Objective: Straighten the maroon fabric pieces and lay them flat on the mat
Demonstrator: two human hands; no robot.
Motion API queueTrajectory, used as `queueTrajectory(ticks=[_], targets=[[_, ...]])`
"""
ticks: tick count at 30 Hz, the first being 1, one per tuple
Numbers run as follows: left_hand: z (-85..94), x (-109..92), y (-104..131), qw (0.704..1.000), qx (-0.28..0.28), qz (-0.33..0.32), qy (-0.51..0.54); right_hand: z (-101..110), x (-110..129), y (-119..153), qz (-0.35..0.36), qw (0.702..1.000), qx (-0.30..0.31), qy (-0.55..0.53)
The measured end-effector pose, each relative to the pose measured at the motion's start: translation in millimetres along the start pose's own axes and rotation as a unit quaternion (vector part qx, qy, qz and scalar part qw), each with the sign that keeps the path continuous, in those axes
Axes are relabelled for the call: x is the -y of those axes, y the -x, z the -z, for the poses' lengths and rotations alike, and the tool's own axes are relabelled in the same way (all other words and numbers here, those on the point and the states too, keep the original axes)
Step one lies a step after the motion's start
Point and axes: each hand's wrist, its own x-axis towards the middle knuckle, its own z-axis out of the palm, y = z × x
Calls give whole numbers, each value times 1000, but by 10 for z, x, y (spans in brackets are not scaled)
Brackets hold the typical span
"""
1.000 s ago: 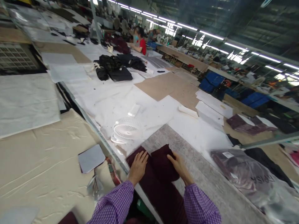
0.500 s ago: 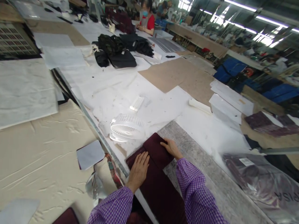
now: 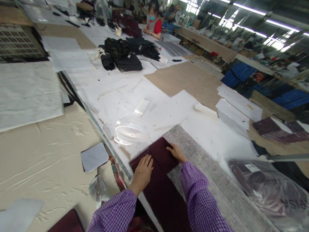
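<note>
- A grey card (image 3: 94, 157) lies flat on the cream sheet (image 3: 48, 161), well to the left of the maroon garment (image 3: 161, 180), so it sits apart from the folding surface.
- A crumpled clear plastic wrapper (image 3: 98, 191) lies just left of the garment's near end, below the grey card.
- The left hand (image 3: 142, 170) lies palm down on the garment's left half, fingers spread and flat; judging by the pose, it pins the cloth so the fold stays aligned.
- The maroon garment is a long folded strip running from the person's body away to the far edge of the grey felt pad (image 3: 217, 180), its far end doubled over into a neat square flap.
- A small white fan (image 3: 131, 130) rests face up just beyond the garment's far end, near it but not touching as far as can be told.
- The right hand (image 3: 176, 152) sits on the right edge of the folded flap, fingers close together and pressed down, apparently flattening the crease.
- White stacked sheets (image 3: 233, 112) lie well beyond and to the right of the garment.
- A bagged maroon garment (image 3: 267, 190) in clear plastic lies far right of the maroon garment, on the same pad.
</note>
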Motion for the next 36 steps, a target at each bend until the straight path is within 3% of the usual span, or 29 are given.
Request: queueTrajectory(ticks=[6,10,14,25,36], targets=[[12,-123,-272,997,-16,72,-26,-47,30,2,-14,999,-19,42],[-73,-107,-293,995,-25,91,-32,-93,110,59,-24,995,-52,84],[-105,-82,-277,995,-24,95,-31,-57,115,59,-16,992,-70,100],[-135,-46,-287,995,-34,81,-37,-27,16,-92,-1,995,-25,94],[-186,-7,-266,997,-20,53,-56,-14,84,-105,-62,989,-10,137]])
